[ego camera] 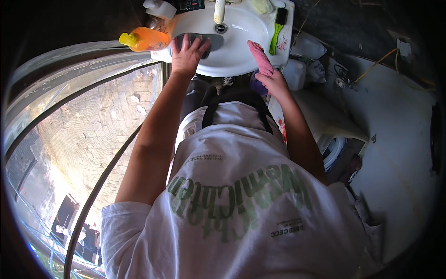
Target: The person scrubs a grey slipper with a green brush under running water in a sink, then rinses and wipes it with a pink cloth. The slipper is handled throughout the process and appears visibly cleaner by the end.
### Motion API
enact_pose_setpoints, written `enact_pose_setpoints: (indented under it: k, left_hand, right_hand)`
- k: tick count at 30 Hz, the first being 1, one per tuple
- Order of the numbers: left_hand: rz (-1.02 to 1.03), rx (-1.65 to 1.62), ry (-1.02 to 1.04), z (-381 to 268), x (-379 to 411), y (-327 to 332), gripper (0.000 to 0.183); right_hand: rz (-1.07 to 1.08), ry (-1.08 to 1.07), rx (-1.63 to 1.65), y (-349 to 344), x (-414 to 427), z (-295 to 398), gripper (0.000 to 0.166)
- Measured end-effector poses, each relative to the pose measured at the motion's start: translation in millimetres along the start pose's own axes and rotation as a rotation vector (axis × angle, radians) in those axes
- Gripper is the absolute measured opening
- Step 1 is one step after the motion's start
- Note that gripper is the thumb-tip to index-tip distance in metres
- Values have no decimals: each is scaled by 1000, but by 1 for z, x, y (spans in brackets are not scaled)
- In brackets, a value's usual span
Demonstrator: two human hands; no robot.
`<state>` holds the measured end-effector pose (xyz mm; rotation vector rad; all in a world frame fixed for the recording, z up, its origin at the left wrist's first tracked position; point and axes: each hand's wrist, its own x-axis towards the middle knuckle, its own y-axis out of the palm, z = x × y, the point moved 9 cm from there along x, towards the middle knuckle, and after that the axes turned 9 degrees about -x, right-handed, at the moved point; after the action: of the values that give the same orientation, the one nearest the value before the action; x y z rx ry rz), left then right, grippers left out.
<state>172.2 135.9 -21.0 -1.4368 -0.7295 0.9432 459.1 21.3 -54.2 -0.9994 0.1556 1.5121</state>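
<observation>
In the white washbasin (240, 64) lies a grey object (216, 41) that looks like a slipper, its toe or heel end towards the drain. My left hand (188, 52) rests over its darker part from above and grips it, fingers spread; the thumb's hold is hidden. A rolled or bunched pink cloth (261, 57) is in my right hand (273, 83), its far end hanging over the basin's front right rim. The faucet (219, 12) stands above the drain (220, 28).
On the basin's left edge an orange bottle with a yellow cap (148, 39) lies tilted, near a white pump bottle (160, 9). A green-handled brush (277, 33) lies on the right ledge. Plastic jugs (294, 75) stand below right. A mesh-screened window (101, 115) is at left.
</observation>
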Motion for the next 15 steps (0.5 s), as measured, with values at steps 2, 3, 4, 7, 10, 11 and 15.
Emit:
enact_pose_setpoints:
  k: [2, 3, 4, 7, 10, 11, 15]
  left_hand:
    - [-65, 15, -94, 2, 3, -13, 64]
    - [-84, 102, 68, -7, 4, -12, 63]
    - [-96, 184, 230, -13, 3, -8, 62]
    - [-163, 218, 332, -20, 12, -21, 60]
    - [-167, 61, 135, -10, 11, -35, 56]
    - [-83, 133, 287, -17, 14, -13, 55]
    - [-127, 68, 200, -23, 23, -37, 50]
  right_hand:
    - [-26, -67, -12, 1, 1, -1, 41]
    - [-11, -52, -13, 3, 2, 3, 41]
    - [8, -33, -16, 6, 1, 4, 42]
    - [4, -13, -68, 6, 2, 0, 42]
    - [-6, -39, -53, 8, 6, -4, 42]
    - [-6, -51, -33, 11, 8, -4, 43]
    - [-28, -68, -43, 9, 8, -10, 42]
